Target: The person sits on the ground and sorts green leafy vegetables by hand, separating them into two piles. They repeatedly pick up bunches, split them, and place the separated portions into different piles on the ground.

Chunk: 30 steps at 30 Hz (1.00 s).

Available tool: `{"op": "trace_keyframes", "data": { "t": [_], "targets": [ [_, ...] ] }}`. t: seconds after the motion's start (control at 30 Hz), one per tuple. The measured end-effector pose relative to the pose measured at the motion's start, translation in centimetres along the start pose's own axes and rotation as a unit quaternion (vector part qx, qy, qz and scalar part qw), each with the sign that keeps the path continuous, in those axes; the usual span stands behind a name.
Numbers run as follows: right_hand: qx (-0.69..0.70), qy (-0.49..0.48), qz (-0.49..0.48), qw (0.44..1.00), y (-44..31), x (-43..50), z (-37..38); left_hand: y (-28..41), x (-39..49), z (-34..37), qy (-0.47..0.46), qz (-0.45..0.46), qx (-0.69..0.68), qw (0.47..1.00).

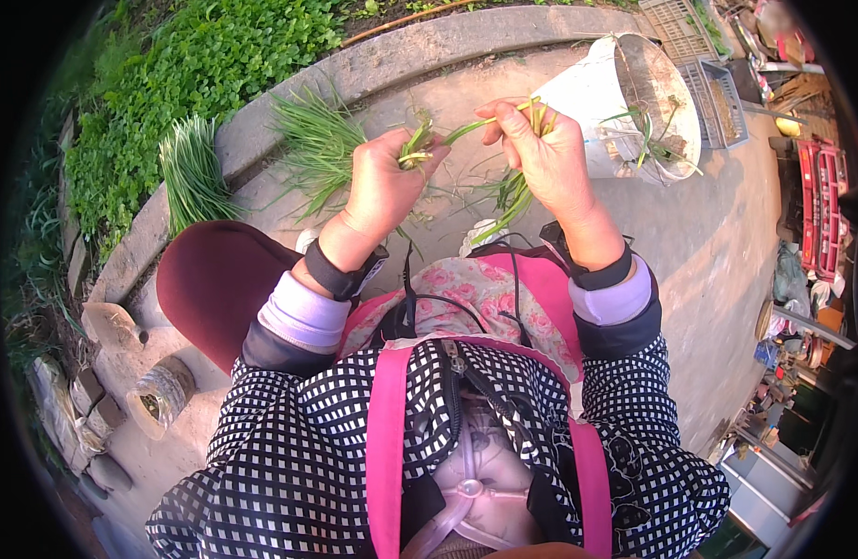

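Note:
My left hand (388, 175) is closed around a small bunch of green stalks (416, 150), their pale ends sticking out near the thumb. My right hand (540, 150) grips several green leafy stalks (513, 199) that hang below the palm, and its thumb and fingertips pinch a long blade stretching towards my left hand. A loose pile of long, thin green leaves (318, 143) lies on the concrete beyond my left wrist. Farther left, a neater bundle of the same kind of leaves (193, 175) leans at the concrete kerb.
A white plastic bucket (582, 115) lies on its side at the upper right, with plant scraps inside its mouth. Plastic crates (719, 105) stand behind it. The kerb (401, 52) borders a leafy green bed (212, 56). A scoop (111, 327) and a cut plastic container (159, 395) lie at left.

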State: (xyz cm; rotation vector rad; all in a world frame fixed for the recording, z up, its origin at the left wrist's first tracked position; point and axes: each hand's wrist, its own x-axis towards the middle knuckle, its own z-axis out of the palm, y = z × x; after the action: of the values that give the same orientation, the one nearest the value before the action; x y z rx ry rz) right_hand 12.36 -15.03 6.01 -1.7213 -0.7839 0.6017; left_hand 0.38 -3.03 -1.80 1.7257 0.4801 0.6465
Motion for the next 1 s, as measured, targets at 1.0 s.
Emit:
{"op": "trace_keyframes", "data": {
  "t": [1.0],
  "targets": [
    [0.213, 0.388, -0.067, 0.894, -2.0, 0.2, -12.0, -1.0, 1.4, -1.2, 0.052, -0.182, -0.171, 0.967]
  ]
}}
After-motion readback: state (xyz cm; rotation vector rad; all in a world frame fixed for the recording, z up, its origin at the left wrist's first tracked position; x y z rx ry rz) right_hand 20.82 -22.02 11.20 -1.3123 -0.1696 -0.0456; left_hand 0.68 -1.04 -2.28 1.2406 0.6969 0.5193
